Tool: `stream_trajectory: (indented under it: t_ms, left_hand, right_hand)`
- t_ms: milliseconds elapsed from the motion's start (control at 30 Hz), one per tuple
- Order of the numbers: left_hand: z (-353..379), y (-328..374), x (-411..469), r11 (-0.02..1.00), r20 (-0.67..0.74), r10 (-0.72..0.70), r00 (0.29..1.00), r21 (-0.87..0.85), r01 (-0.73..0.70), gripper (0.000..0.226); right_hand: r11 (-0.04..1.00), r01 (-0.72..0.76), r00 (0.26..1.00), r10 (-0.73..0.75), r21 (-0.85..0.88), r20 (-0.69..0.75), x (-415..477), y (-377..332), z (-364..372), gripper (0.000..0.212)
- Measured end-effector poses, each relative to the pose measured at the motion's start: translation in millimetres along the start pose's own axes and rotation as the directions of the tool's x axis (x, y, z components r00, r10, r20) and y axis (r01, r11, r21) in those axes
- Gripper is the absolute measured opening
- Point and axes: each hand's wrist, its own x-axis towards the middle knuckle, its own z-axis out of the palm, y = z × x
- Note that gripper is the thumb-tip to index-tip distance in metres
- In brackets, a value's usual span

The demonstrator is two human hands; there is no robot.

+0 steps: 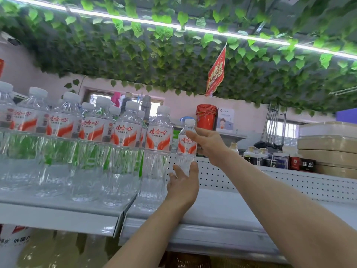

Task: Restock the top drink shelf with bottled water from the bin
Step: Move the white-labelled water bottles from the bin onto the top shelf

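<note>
Head view, bottle (187, 146): being held upright near shelf (222, 207) back edge, just right of row (123, 136).
Left hand (183, 184): cupping bottle base, fingers curling round it.
Right hand (209, 146): gripping label band.
Doing it well: keeping upright, seating flush beside row before letting go.

The one camera rides on the person's head, close against the white metal top shelf (63, 215), roughly level with the bottles standing on it. It faces forward with an upward tilt, so the ceiling of green plastic leaves (173, 60) fills the upper half of the view. The wide lens also takes in the next shelf down along the bottom edge. Both forearms enter from below. The left hand (183, 184) and right hand (210, 146) meet mid-frame, at arm's length, holding a small clear water bottle with a red-and-white label (187, 144).
</note>
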Motion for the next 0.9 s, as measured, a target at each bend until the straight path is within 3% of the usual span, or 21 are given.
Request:
stream_trajectory:
  t_ms: [200,433,567,733,900]
  left_hand:
    - [1.2,-0.6,0.5,1.000,-0.009,-0.003,1.000,0.022,0.003,0.084]
    - [4.4,-6.4,4.9,0.999,-0.073,0.028,0.997,0.037,-0.026,0.087]
    - [5.7,-8.4,0.4,0.990,-0.178,0.125,0.976,0.090,-0.110,0.087]
    - [6.4,-6.7,-25.4,0.916,-0.276,0.387,0.880,0.225,-0.332,0.073]
    - [7.0,7.5,-65.5,0.900,-0.309,0.414,0.856,0.277,-0.336,0.071]
  right_hand:
    - [1.000,-0.023,1.000,0.023,-0.005,0.012,1.6,1.9,-0.5,0.058]
    - [0.996,-0.072,0.997,0.070,-0.057,-0.032,-3.8,-1.5,4.5,0.066]
    - [0.974,-0.118,0.992,0.106,-0.194,-0.074,-23.8,-14.7,-3.4,0.066]
    - [0.908,-0.076,0.994,0.036,-0.411,-0.103,-74.4,-38.1,-42.9,0.058]
    - [0.800,-0.045,0.996,-0.013,-0.599,-0.092,-135.0,-72.1,-84.8,0.056]
